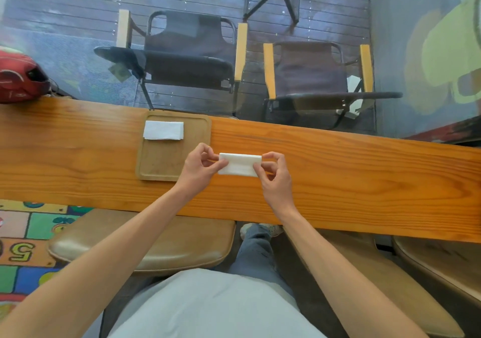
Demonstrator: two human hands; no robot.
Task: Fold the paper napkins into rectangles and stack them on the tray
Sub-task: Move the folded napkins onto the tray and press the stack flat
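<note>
I am working over the long wooden counter (pixel 338 171), where the tray (pixel 169 171) is lying to my left with one folded napkin (pixel 163 130) resting at its far end and bare room nearer me. I am holding a second napkin (pixel 239 164), its long axis running left to right, just beside the tray's right rim. My left hand (pixel 201 165) and right hand (pixel 276 173) are each pinching one short end; the left is nearer the tray.

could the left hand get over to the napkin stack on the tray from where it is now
Probably yes. The left hand sits just off the tray on its right, and nothing stands between it and the napkin stack at the tray's far end. But both hands are pinching the folded napkin, so it isn't free.
</note>
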